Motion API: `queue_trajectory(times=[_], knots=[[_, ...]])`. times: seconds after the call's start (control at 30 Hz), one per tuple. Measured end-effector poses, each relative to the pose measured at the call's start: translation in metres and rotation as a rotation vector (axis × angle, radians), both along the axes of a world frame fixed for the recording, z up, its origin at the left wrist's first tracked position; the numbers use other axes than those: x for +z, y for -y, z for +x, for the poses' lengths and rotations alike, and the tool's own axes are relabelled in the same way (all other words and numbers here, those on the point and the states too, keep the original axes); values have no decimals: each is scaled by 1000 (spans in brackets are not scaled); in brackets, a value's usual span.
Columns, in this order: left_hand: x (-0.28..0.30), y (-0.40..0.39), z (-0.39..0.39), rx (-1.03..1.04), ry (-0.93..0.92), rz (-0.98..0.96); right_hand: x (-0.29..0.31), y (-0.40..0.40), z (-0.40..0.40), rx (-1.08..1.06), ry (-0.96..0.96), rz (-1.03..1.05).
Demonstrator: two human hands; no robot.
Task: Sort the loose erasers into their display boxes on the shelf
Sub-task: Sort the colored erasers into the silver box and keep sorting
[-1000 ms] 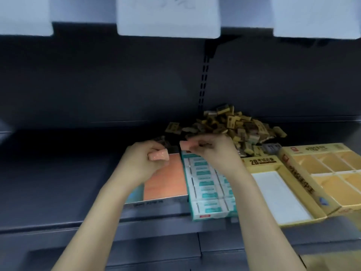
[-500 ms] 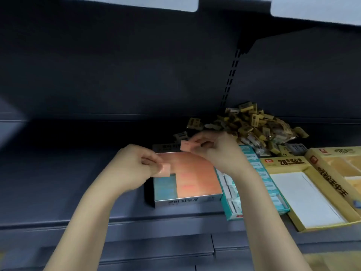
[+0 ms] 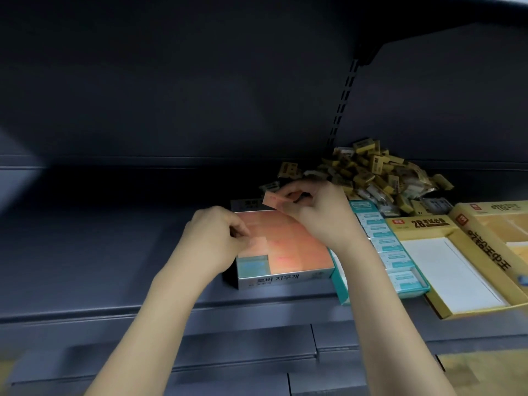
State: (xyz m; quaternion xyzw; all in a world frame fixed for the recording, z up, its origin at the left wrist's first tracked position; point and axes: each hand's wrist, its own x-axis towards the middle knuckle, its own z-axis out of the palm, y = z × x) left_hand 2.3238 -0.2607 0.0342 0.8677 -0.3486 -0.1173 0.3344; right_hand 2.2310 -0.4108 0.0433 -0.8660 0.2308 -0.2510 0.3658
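Observation:
A silver display box [image 3: 285,278] on the shelf is nearly full of pink erasers, with one bare slot [image 3: 253,265] at its front left. My left hand [image 3: 213,241] pinches a pink eraser [image 3: 258,242] low over the box's left side, just behind that slot. My right hand [image 3: 317,212] holds another pink eraser [image 3: 273,200] above the box's back edge. A heap of loose yellow-sleeved erasers [image 3: 371,172] lies behind my right hand.
A teal box [image 3: 385,250] of white erasers stands right of the silver box. Further right are a yellow box with a white floor [image 3: 445,267] and a yellow compartment box [image 3: 503,224]. The dark shelf [image 3: 100,252] stretches left; its front lip runs below.
My left hand has lowered its pink eraser onto the left side of the silver box. The right hand keeps its eraser near the box's back. The view has shifted left.

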Motion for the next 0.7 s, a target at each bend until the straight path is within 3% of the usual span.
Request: queue_trajectory(times=[0.17,0.4,0.7], knots=[[-4,0,2,7,51,-30,3,-1,-4,21,-57,37],[3,-13,23,181,60,-155,12,-12,-13,272,-306,266],[-13,-19,20,170,-32,-105,8,-23,-6,319,-459,154]])
